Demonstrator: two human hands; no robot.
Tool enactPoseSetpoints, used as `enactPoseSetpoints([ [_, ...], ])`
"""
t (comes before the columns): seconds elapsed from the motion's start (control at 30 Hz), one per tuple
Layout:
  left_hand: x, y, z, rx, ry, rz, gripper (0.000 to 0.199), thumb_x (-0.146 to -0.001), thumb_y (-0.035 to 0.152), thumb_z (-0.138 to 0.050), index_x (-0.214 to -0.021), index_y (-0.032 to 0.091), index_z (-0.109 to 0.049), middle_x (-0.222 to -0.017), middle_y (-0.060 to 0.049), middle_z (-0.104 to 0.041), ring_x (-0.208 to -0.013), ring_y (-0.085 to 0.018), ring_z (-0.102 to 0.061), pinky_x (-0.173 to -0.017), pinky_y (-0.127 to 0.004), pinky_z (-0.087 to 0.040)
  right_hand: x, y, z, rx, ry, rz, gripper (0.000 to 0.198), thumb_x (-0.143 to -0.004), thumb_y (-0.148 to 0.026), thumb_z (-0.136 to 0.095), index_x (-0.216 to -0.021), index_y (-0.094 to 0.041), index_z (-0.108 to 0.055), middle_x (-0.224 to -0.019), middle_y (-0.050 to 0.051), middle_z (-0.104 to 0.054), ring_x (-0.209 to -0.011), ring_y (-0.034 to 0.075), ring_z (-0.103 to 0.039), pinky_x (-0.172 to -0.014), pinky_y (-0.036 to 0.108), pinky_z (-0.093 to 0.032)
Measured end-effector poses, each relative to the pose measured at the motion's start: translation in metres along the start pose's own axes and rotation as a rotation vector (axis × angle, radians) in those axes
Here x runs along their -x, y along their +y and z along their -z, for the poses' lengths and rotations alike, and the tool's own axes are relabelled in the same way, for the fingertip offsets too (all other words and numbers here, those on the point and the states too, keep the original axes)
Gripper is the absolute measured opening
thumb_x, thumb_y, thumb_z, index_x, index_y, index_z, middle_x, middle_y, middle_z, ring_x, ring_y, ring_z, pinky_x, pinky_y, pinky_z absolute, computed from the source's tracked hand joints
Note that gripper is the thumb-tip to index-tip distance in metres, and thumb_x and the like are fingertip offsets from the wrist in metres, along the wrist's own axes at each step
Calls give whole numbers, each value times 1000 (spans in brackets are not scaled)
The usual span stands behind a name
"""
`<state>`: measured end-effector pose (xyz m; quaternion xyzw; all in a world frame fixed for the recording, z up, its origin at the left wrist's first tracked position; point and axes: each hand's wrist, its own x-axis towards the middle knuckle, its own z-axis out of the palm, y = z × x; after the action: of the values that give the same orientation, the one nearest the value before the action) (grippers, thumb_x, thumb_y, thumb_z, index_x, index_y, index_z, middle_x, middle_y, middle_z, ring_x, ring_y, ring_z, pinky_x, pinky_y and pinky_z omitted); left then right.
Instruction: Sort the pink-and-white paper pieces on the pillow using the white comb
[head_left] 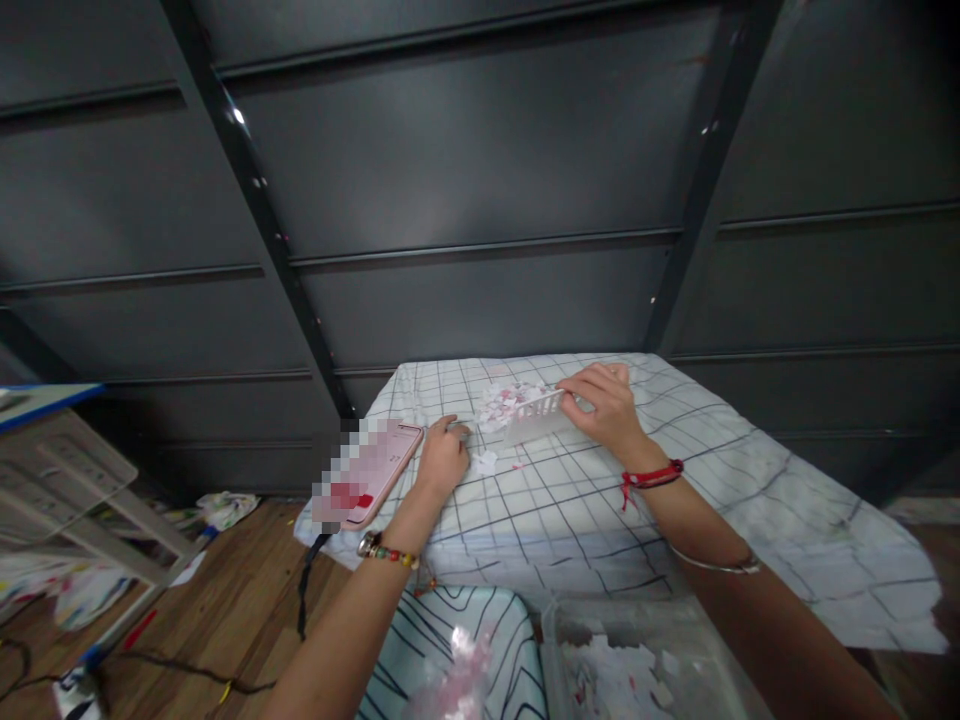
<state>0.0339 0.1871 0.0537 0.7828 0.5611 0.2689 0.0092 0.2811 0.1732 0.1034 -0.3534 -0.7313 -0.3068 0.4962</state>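
My right hand (604, 405) pinches the edge of a small white plastic basket (536, 425) with slots along its rim. The basket seems tipped, its slotted side facing me. Beside it lies a heap of small white and pink paper scraps (506, 403); how many are inside the basket I cannot tell. My left hand (446, 455) rests on the white checked cloth (555, 500), left of the heap, fingers loosely apart and holding nothing. A few loose white scraps (484, 462) lie just right of it.
Left of my left hand lies a pink phone (386, 470) with a dark cable (304, 590). Nearest me are a clear plastic bin (551, 640) with paper pieces and a pink plastic bag (457, 690) on a striped surface (506, 605). A dark panelled wall (472, 150) stands behind.
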Motion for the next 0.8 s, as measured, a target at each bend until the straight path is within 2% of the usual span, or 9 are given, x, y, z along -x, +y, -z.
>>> enactPoseSetpoints([
  [0.17, 0, 0, 0, 13, -1, 4, 39, -72, -3, -42, -101, 9, -66, -127, -17, -51, -117, -24, -49, -102, -37, -36, 1, -2, -2, 16, 47, -25, 13, -76, -13, -53, -74, -21, -64, -68, -1, -64, -68, 15, -57, -72, 36, -32],
  [0.33, 0, -1, -1, 2, 10, -4, 39, -72, -2, -42, -100, 11, -66, -126, -14, -52, -117, -23, -48, -102, -38, -36, 0, -12, -6, -101, -20, 35, 15, -79, -15, -51, -78, -22, -65, -71, 0, -65, -70, 15, -57, -70, 35, -32],
  [0.43, 0, -1, -1, -12, 2, 3, 39, -72, -2, -42, -101, 10, -66, -127, -15, -51, -117, -23, -48, -102, -37, -36, -1, -13, -6, -119, -15, 42, 16, -80, -15, -51, -80, -22, -65, -72, 0, -65, -71, 15, -57, -70, 35, -32],
  [0.57, 1, 0, 1, -14, -6, -3, 40, -72, -3, -41, -102, 9, -65, -127, -16, -51, -118, -23, -48, -102, -36, -36, -2, -6, 0, -107, 44, -13, 13, -78, -15, -53, -75, -21, -64, -68, -1, -63, -68, 15, -57, -71, 36, -34],
  [0.8, 1, -1, 0, 0, -2, -8, 39, -72, -3, -42, -100, 11, -66, -127, -14, -51, -118, -23, -48, -102, -38, -37, 0, 5, 3, -66, -19, -37, 14, -77, -17, -52, -72, -22, -65, -67, -1, -64, -67, 15, -57, -70, 36, -32],
])
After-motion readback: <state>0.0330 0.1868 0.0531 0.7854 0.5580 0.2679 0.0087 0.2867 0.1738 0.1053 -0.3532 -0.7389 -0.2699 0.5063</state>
